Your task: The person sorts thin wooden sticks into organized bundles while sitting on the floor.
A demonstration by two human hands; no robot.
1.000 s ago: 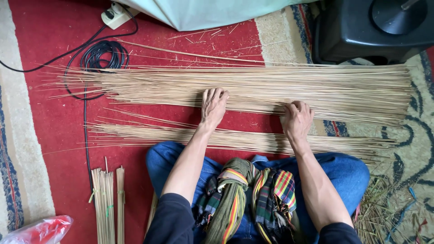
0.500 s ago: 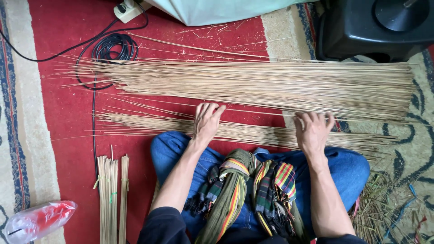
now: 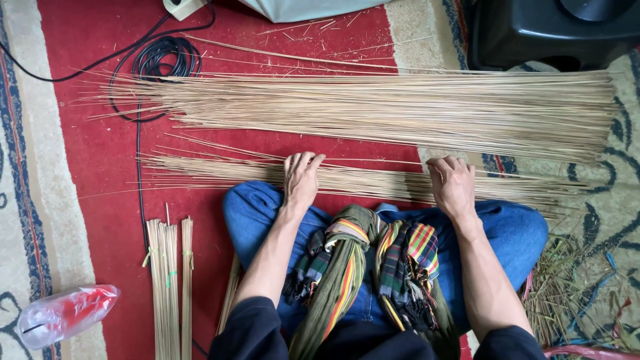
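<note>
Left hand and right hand press flat, fingers together, on near stick row, lying left-right on red rug; grip probably none.

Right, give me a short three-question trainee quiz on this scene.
1. True or false: both hands rest on the near row of thin sticks, not the far pile.
2. What lies on the carpet left of the person's knee? A) tied stick bundles B) a metal bucket C) a folded newspaper
3. Fill in: the coiled black ___ lies at the far pile's left end.

Key
1. True: left hand and right hand press on it.
2. A, the tied stick bundles.
3. Cable.
</note>
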